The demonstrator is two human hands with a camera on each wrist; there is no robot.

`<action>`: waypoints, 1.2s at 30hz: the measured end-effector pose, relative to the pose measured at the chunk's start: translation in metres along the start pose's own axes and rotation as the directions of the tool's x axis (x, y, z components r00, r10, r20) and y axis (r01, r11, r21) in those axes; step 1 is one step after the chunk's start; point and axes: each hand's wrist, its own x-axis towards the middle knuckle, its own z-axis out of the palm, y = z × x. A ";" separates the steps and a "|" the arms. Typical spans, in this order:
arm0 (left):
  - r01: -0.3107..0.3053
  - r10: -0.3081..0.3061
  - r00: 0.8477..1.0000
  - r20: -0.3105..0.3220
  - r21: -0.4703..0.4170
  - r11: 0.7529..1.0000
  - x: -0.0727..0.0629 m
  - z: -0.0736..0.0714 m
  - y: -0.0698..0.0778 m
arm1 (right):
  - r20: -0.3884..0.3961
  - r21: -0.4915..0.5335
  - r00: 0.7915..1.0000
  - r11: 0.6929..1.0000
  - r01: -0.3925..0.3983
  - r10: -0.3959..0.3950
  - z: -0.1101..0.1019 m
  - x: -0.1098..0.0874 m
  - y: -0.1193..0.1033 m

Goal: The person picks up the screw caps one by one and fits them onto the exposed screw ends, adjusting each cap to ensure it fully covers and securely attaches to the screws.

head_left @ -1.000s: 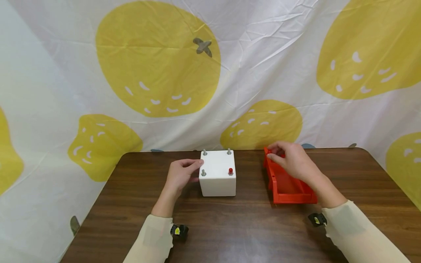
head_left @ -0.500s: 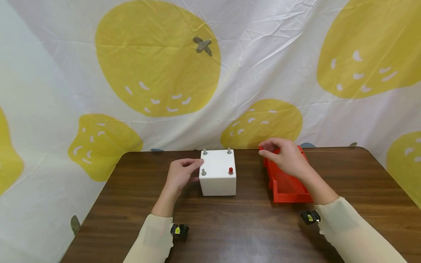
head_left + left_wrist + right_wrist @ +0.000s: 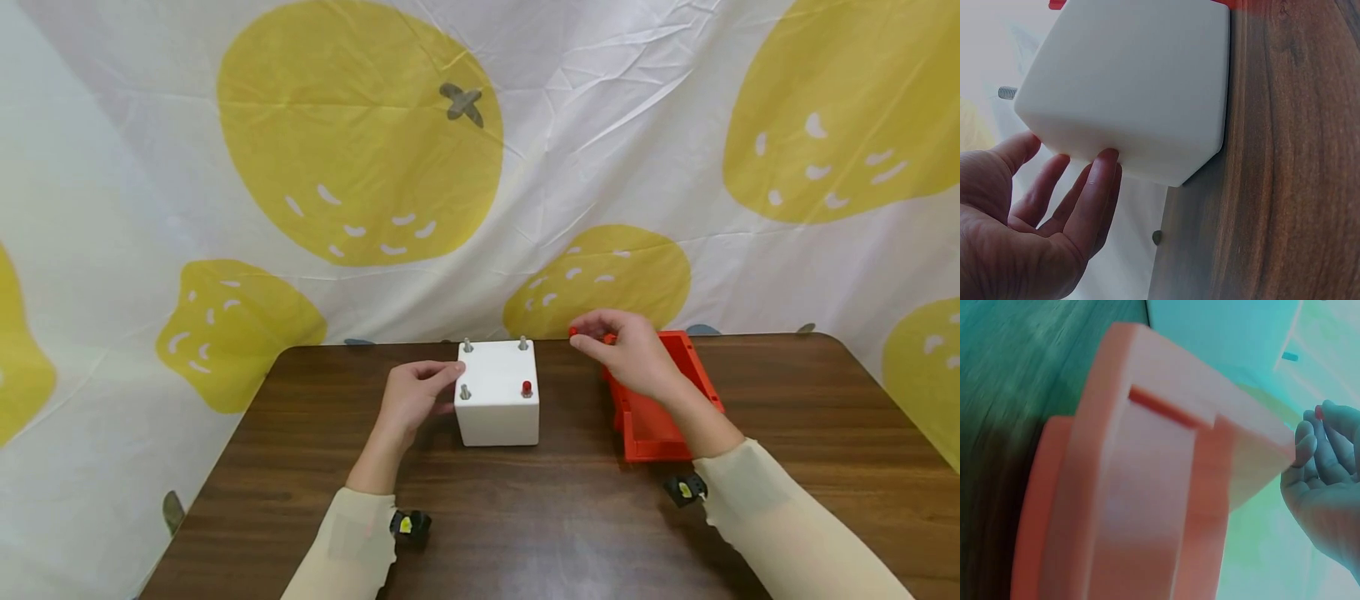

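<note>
a person's left hand (image 3: 408, 396) steadies a white block (image 3: 497, 425) left of centre on a wood-grain table (image 3: 480, 517), its thumb on the top edge and its lightly bent, parted fingertips against the block's left side, touching rather than wrapping round it. the left forearm, in a pale sleeve (image 3: 341, 542), angles in from the near left. across the table, the right hand (image 3: 628, 350) is raised above the far left part of a red tray (image 3: 656, 451), pinching a small red cap (image 3: 573, 332) between thumb and fingertips, the grip closed down to the piece's width. the right forearm slants in from the near right, crossing over the tray, the wrist higher than the tabletop and the fingertips pointing left toward the block. the block sits upright, metal studs (image 3: 465, 392) standing at its corners, a red cap on the near right one (image 3: 527, 387). behind hangs a fruit-print cloth (image 3: 360, 133).
</note>
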 end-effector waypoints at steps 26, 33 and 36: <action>-0.008 0.008 1.000 -0.007 0.015 1.000 -0.001 0.000 0.001 | 0.058 0.153 0.998 0.988 0.006 -0.015 0.037 0.027 -0.011; -0.009 0.009 1.000 0.003 0.018 1.000 -0.001 0.000 0.000 | 0.079 0.162 0.997 0.987 -0.010 -0.003 0.041 0.028 -0.015; -0.008 0.008 1.000 0.006 0.011 1.000 -0.002 0.000 0.001 | 0.083 0.161 0.997 0.987 -0.013 0.000 0.043 0.029 -0.016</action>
